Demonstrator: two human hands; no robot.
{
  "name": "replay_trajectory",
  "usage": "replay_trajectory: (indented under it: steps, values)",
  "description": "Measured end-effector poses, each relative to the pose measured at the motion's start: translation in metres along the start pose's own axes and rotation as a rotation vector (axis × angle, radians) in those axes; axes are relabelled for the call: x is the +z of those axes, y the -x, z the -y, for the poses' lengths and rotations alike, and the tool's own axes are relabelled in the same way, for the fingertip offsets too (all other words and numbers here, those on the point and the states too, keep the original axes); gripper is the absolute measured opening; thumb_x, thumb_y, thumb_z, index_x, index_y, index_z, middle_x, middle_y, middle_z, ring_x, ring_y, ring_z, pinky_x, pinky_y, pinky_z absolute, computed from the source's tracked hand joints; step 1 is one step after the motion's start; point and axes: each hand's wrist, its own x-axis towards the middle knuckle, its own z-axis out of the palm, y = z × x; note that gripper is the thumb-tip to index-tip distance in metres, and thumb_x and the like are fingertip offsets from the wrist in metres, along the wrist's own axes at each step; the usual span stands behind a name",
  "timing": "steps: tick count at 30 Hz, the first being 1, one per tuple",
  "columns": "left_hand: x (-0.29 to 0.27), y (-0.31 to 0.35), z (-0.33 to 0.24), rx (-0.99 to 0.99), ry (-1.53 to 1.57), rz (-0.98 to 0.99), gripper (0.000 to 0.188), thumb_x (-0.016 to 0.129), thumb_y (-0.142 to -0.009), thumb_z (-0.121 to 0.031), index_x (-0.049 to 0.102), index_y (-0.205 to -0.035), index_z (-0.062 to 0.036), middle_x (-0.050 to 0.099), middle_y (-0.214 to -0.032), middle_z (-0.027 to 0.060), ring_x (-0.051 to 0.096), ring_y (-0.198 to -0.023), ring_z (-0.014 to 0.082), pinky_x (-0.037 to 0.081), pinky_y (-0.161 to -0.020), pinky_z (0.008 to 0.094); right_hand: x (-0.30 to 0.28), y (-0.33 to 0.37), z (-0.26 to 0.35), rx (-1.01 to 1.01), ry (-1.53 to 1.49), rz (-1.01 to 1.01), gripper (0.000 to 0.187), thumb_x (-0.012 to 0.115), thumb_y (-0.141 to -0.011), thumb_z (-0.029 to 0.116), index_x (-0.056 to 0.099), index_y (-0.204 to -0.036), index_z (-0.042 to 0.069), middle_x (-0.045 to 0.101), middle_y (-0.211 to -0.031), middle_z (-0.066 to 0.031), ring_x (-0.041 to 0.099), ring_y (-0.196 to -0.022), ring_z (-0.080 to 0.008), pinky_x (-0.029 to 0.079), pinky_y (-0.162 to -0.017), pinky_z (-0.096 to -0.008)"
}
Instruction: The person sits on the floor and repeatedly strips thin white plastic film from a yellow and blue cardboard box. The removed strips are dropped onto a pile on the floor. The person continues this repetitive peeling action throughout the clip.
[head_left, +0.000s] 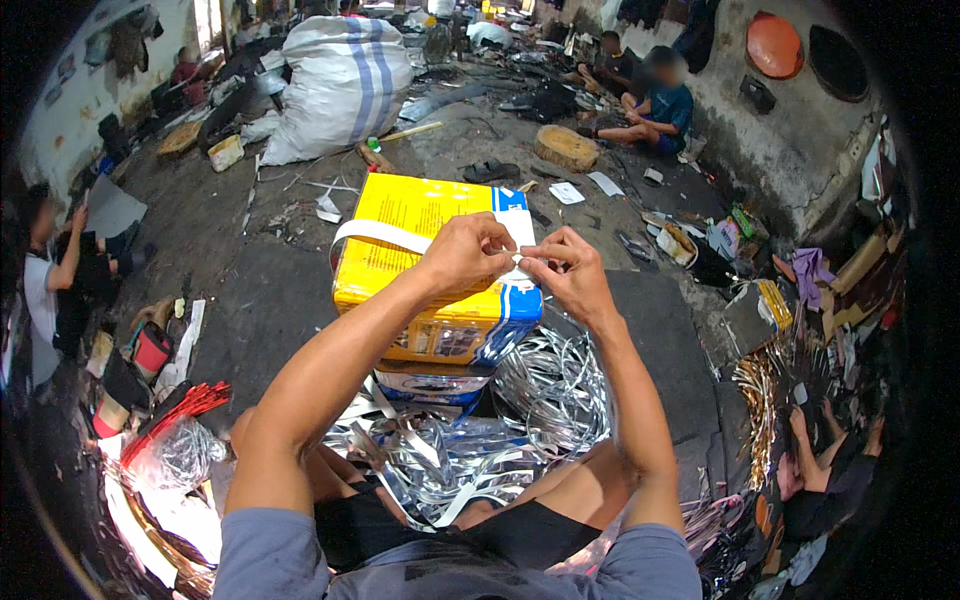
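A yellow and blue box [395, 205] stands in front of me on top of another blue-and-white box [430, 385]. Across its top runs a flat white strap [385, 232], arching up off the left edge. Over the box's right part, my left hand [465, 250] pinches the strap between thumb and fingers. Close beside it, my right hand [568, 272] is closed on a small white piece of the strap, its fingertips almost meeting the left ones. The fingers partly hide how the strap lies there.
Shiny silver strips [560, 385] lie heaped around the lower box and between my legs. A large white sack [335, 90] stands at the back left. A wooden block [566, 147] sits farther back. Other people sit at the left, the right and the back right.
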Motion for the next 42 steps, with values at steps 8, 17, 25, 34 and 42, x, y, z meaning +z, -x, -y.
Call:
replay_trajectory:
  steps: [8,17,25,34,42]
  values:
    - [0.000,-0.003,-0.003,-0.129,0.088,-0.002,0.012,0.077,-0.082,-0.012,0.076,-0.084,0.0002,0.073,-0.085,0.0116,0.068,-0.075,0.0193,0.054,-0.068,0.0349,0.024,0.001,-0.012,0.121,-0.162,-0.178,0.017,0.083,-0.083,0.016,0.082,-0.094,0.003,0.065,-0.083,-0.0053,0.063,-0.069,-0.0146,0.051,-0.063,-0.0303]
    - [0.004,-0.017,-0.004,-0.162,-0.060,0.031,0.013,0.076,-0.076,-0.015,0.079,-0.081,-0.0037,0.075,-0.077,0.0159,0.074,-0.072,0.0282,0.058,-0.072,0.0391,0.049,-0.002,-0.032,0.416,-0.632,-0.238,0.037,0.080,-0.081,0.002,0.054,-0.107,0.007,0.060,-0.070,0.0020,0.057,-0.062,-0.0054,0.044,-0.052,-0.0219]
    - [-0.010,-0.040,0.007,0.011,-0.117,0.198,0.013,0.077,-0.077,-0.013,0.077,-0.081,-0.0002,0.074,-0.072,0.0134,0.069,-0.064,0.0183,0.055,-0.065,0.0347,0.040,0.004,-0.021,0.550,-0.666,-0.202,0.024,0.078,-0.093,0.021,0.058,-0.096,0.008,0.060,-0.070,0.0035,0.056,-0.061,-0.0039,0.040,-0.051,-0.0209]
    - [0.016,-0.020,0.004,0.055,0.015,0.013,0.016,0.075,-0.080,-0.014,0.076,-0.082,0.0017,0.073,-0.080,0.0170,0.071,-0.071,0.0259,0.056,-0.068,0.0375,0.048,0.009,-0.037,0.404,-0.560,-0.159,0.031,0.063,-0.104,0.027,0.057,-0.081,0.008,0.049,-0.066,0.0029,0.040,-0.051,-0.0055,0.034,-0.045,-0.0265]
    - [0.026,-0.030,0.001,0.120,0.081,0.024,0.011,0.075,-0.080,-0.010,0.075,-0.082,0.0019,0.070,-0.077,0.0116,0.067,-0.069,0.0187,0.053,-0.065,0.0334,0.049,0.021,-0.036,0.822,-1.387,-0.111,0.028,0.063,-0.104,0.038,0.053,-0.093,0.014,0.051,-0.069,0.0037,0.040,-0.044,-0.0047,0.031,-0.035,-0.0221]
